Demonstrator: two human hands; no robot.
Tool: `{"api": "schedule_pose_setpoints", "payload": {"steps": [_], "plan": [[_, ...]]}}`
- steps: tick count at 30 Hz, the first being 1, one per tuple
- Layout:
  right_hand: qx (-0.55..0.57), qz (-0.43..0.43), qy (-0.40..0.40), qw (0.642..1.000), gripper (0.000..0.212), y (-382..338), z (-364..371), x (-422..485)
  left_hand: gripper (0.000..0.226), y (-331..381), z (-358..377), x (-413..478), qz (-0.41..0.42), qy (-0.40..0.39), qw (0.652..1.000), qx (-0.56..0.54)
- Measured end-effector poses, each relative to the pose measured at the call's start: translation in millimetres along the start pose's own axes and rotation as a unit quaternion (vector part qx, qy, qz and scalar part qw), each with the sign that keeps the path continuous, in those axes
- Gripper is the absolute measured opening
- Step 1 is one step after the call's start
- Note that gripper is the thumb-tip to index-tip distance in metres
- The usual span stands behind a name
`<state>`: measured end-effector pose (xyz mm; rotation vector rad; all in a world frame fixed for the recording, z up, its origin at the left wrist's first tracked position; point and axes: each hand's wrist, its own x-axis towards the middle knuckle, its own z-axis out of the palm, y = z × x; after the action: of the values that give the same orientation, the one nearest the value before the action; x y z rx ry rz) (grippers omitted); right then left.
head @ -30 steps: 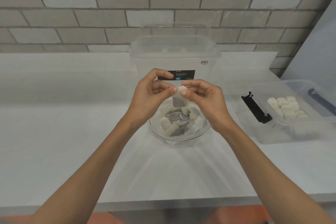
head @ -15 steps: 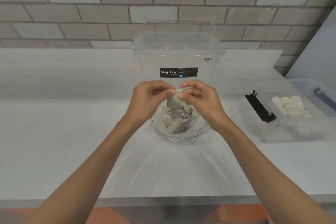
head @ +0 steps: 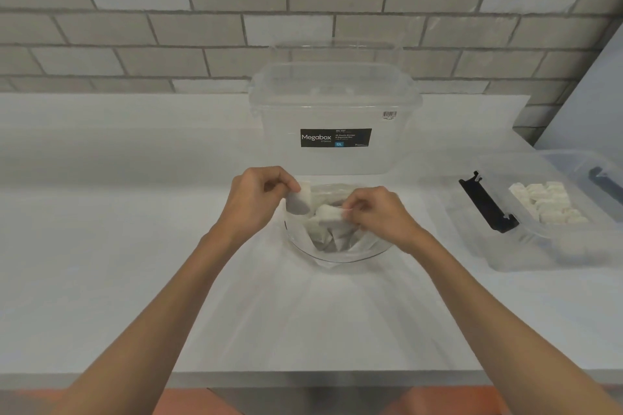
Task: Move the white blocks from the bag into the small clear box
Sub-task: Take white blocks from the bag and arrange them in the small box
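The left hand (head: 256, 202) pinched the little bag (head: 298, 203) at the bowl's (head: 337, 258) far rim. The right hand (head: 381, 216) nipped a white block (head: 328, 214) just beside it, over the bowl. Well off to the right, the small clear box (head: 526, 258) sat with more blocks (head: 546, 202) piled inside.

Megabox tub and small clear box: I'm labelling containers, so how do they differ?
The Megabox tub is tall and lidded; the small clear box is low and open. The tub looks empty; the box holds white blocks. Both are clear plastic.
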<state>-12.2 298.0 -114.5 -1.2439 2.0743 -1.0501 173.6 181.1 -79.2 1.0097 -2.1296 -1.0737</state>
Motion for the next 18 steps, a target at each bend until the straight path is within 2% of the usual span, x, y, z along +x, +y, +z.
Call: {"api": "schedule_pose_setpoints", "payload": {"steps": [2,4,6,9,11,13,16,18], "plan": [[0.173,0.039,-0.002,0.984,0.005,-2.3,-9.6,-5.1,0.027,1.2,-0.5,0.9,-0.008,0.004,1.000,-0.003],[0.307,0.065,-0.014,0.949,0.005,-6.4,-14.5,-9.8,0.015,7.0,2.5,-0.7,-0.006,-0.021,1.000,-0.017],[0.389,0.074,-0.025,0.918,0.007,-11.0,-15.0,-13.0,0.006,14.6,9.5,-2.3,0.003,-0.056,0.998,-0.029],[0.458,0.066,-0.040,0.885,0.013,-17.7,-13.1,-17.3,0.017,22.8,23.0,-2.9,0.025,-0.077,0.995,-0.057],[0.462,0.054,-0.050,0.884,0.008,-21.3,-13.5,-20.3,0.015,27.6,30.0,-2.0,0.045,-0.071,0.993,-0.082],[0.415,0.037,-0.046,0.908,0.007,-25.0,-17.1,-22.5,0.010,32.0,33.4,-0.6,0.065,-0.060,0.992,-0.093],[0.286,-0.008,0.030,0.958,0.013,-32.0,-30.6,-21.8,0.009,38.2,33.0,2.9,0.079,-0.047,0.993,-0.068],[0.217,-0.062,0.079,0.971,0.013,-39.3,-43.5,-20.5,0.008,43.1,31.4,5.4,0.098,-0.048,0.994,-0.028]]}}
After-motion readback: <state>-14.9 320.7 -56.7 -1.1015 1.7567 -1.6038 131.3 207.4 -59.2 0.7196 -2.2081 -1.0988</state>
